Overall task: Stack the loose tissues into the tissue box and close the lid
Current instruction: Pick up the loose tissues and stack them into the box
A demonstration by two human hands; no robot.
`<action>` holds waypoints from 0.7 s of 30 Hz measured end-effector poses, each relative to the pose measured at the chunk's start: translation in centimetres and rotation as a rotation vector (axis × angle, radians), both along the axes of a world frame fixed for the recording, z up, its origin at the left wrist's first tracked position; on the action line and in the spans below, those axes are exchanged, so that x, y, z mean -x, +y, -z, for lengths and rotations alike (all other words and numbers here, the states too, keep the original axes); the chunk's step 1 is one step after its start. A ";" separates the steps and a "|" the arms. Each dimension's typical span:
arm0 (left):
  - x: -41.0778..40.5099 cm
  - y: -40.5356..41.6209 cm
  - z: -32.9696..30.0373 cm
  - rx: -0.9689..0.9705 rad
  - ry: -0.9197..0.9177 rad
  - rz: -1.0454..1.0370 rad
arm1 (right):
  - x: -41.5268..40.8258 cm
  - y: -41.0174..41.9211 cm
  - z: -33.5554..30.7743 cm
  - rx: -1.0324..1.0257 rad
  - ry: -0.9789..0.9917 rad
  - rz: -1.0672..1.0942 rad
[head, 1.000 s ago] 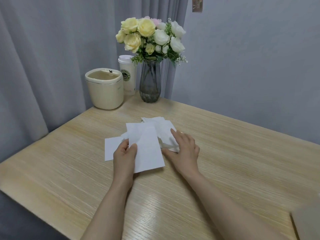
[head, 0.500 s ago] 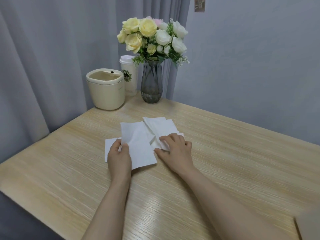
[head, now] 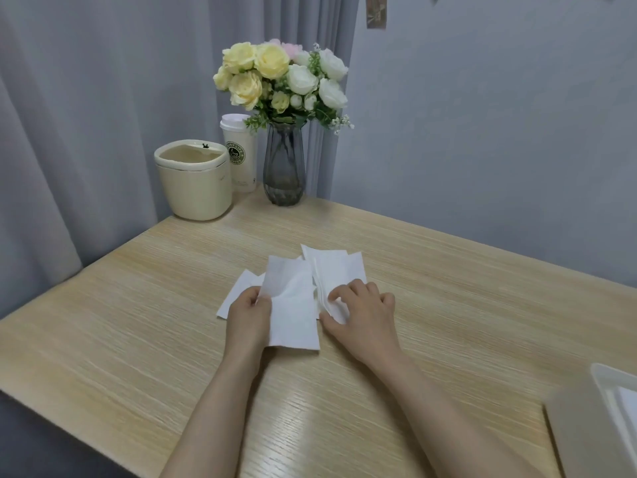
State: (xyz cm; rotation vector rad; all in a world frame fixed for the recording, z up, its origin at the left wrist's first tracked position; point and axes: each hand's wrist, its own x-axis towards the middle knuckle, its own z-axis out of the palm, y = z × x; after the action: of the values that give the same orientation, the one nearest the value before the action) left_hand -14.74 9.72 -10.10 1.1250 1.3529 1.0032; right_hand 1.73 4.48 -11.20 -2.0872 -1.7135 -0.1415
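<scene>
Several loose white tissues (head: 293,298) lie overlapped in the middle of the wooden table (head: 138,305). My left hand (head: 249,313) pinches the left edge of the front tissue between thumb and fingers. My right hand (head: 362,313) has its fingers curled on the folded tissues (head: 336,270) at the right side of the heap, gathering their edge. The tissue box (head: 599,419), beige with a white inner rim, shows only partly at the bottom right corner, and its lid cannot be made out.
At the table's back left stand a cream lidded bin (head: 193,179), a white paper cup (head: 239,151) and a dark glass vase (head: 283,165) of yellow and white roses. Grey curtains and a grey wall lie behind. The table's left edge runs diagonally.
My left hand has slid the front tissue to the right, toward the folded ones. My right hand's fingers have curled tighter on the right-hand tissues. The view dropped, bringing the box into sight.
</scene>
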 end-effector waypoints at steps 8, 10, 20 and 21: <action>-2.9 -4.3 -0.1 0.045 -0.083 0.071 | -1.7 -6.7 0.2 0.002 0.036 0.100; -3.4 -5.5 -0.4 0.056 -0.090 0.093 | -2.1 -7.9 0.0 0.023 0.068 0.119; -5.5 -9.6 -0.3 0.078 -0.100 0.196 | -4.2 -13.4 -1.1 -0.025 0.435 0.182; -5.6 -9.8 -0.4 0.067 -0.102 0.188 | -4.2 -13.7 -1.3 -0.070 0.494 0.210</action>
State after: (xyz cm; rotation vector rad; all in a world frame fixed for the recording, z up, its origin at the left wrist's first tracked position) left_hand -9.19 -0.04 -9.70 1.1132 1.1681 0.8606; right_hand 5.96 -9.23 -9.93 -2.0294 -1.1821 0.2312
